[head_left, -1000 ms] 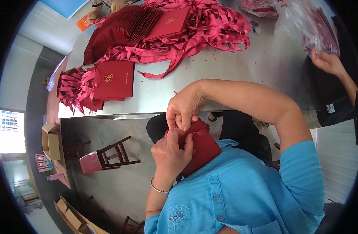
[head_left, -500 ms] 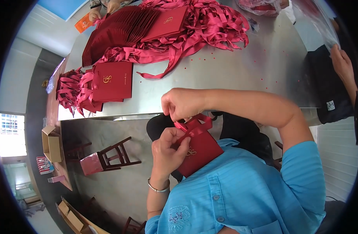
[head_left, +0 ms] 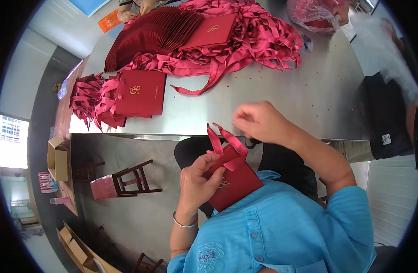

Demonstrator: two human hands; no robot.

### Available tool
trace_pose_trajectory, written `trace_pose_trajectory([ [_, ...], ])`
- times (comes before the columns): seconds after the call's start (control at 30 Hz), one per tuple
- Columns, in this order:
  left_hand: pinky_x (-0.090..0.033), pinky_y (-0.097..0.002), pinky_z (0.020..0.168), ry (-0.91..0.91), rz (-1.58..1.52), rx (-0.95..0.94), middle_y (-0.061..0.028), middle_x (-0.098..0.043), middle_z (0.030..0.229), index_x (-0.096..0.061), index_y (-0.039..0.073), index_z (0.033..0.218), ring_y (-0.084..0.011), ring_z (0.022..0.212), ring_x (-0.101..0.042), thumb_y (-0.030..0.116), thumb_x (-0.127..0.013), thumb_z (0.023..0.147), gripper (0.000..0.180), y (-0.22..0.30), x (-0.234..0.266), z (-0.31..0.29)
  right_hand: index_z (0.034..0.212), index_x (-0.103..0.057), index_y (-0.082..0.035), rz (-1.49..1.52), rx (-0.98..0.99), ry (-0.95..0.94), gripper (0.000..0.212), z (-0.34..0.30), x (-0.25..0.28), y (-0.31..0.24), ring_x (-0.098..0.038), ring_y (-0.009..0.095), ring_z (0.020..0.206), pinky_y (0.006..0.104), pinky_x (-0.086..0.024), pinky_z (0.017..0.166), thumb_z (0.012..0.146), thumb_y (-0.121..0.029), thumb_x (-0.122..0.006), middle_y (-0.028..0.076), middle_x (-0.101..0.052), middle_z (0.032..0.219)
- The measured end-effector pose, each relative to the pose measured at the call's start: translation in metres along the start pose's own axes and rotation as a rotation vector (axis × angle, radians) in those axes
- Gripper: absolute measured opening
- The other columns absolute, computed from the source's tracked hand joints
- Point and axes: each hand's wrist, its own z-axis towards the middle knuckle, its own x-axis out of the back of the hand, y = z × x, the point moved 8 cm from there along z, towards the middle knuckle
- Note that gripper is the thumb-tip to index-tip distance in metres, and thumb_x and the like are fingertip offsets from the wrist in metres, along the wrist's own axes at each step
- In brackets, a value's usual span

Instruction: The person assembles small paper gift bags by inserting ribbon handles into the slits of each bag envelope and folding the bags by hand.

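Note:
My left hand (head_left: pixel 200 179) pinches the top edge of a small dark red gift bag (head_left: pixel 234 189) with a gold emblem. The bag lies tilted against my blue shirt. A pink-red ribbon (head_left: pixel 236 150) loops at its opening, and two loose ribbon ends stick up past my left fingertips. Just beyond the bag, near the table edge, my right hand (head_left: pixel 259 119) hovers, slightly blurred, its fingers curled with nothing visible in them. It is apart from both ribbon and bag.
A metal table (head_left: pixel 282 107) holds a pile of pink-red ribbons (head_left: pixel 268 41), a fanned row of red bags (head_left: pixel 150 36) and a stack of ribboned bags (head_left: pixel 140 93). Another person's hands (head_left: pixel 136 10) are at the far left. Someone in black stands right, beside blurred clear plastic. A wooden stool (head_left: pixel 134 179) stands left.
My right hand has let go of the ribbon and moved right, away from the bag. The ribbon ends now stand free. My left hand keeps its pinch. The plastic at right has shifted.

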Motion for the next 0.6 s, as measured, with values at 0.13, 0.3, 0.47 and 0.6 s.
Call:
trace_pose_trajectory([
  [0.13, -0.054, -0.0210, 0.070, 0.019, 0.024, 0.018, -0.0075, -0.074, 0.089, -0.066, -0.004, 0.103, -0.0062, 0.080, -0.067, -0.001, -0.071, 0.080, 0.024, 0.002, 0.002, 0.000, 0.089, -0.065, 0.001, 0.031, -0.339, -0.239, 0.035, -0.049, -0.025, 0.036, -0.061, 0.010, 0.054, 0.0238, -0.046, 0.048, 0.098, -0.031, -0.055, 0.006, -0.066, 0.070],
  [0.3, -0.052, -0.0203, 0.063, 0.007, -0.011, 0.014, -0.0054, -0.074, 0.081, -0.067, -0.003, 0.100, -0.0045, 0.071, -0.065, 0.000, -0.071, 0.079, 0.021, 0.010, -0.001, 0.001, 0.085, -0.063, -0.005, 0.869, -0.508, -0.231, 0.035, -0.068, -0.071, 0.069, -0.040, 0.005, 0.045, 0.0207, -0.029, 0.040, 0.097, -0.037, -0.058, -0.004, -0.050, 0.060],
  [0.47, -0.047, -0.0203, 0.057, 0.010, 0.069, -0.035, -0.0032, -0.070, 0.070, -0.068, -0.001, 0.098, -0.0024, 0.061, -0.060, 0.003, -0.070, 0.078, 0.020, 0.006, 0.006, 0.002, 0.092, -0.060, -0.006, 1.347, -0.325, -0.161, 0.021, -0.051, -0.065, 0.052, -0.031, 0.003, 0.046, 0.0195, -0.023, 0.041, 0.095, -0.027, -0.061, -0.008, -0.037, 0.060],
  [0.6, -0.048, -0.0210, 0.057, 0.037, 0.094, -0.006, -0.0029, -0.069, 0.068, -0.069, 0.000, 0.098, -0.0029, 0.061, -0.061, 0.002, -0.068, 0.078, 0.019, 0.006, 0.008, 0.002, 0.090, -0.056, -0.005, 1.145, -0.044, -0.051, 0.004, -0.046, -0.040, 0.016, -0.040, 0.006, 0.054, 0.0197, -0.033, 0.048, 0.087, -0.008, -0.058, 0.003, -0.054, 0.069],
])
